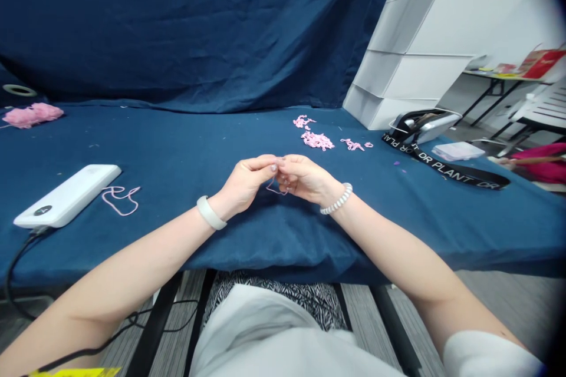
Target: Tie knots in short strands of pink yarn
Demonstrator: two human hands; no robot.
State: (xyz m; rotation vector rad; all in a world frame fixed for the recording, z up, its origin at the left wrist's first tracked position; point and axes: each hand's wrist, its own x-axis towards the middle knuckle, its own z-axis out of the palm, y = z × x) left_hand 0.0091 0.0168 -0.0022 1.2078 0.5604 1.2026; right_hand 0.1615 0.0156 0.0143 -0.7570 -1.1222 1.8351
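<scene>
My left hand (250,181) and my right hand (305,178) meet fingertip to fingertip above the front part of the blue cloth (198,153). Both are closed in a pinch on a thin pink strand (276,191), which hangs in a small loop below the fingers. Beyond my right hand lie a pile of small pink looped pieces (317,141), a smaller cluster (303,122) behind it and another (352,144) to its right. A loose pink string (120,199) is on the cloth at the left.
A white power bank (68,195) with a black cable lies at the left. Pink yarn (33,115) and a tape roll (19,90) are at the far left. On the right are an open pouch (424,125), a lettered black strap (446,168) and a clear box (458,151).
</scene>
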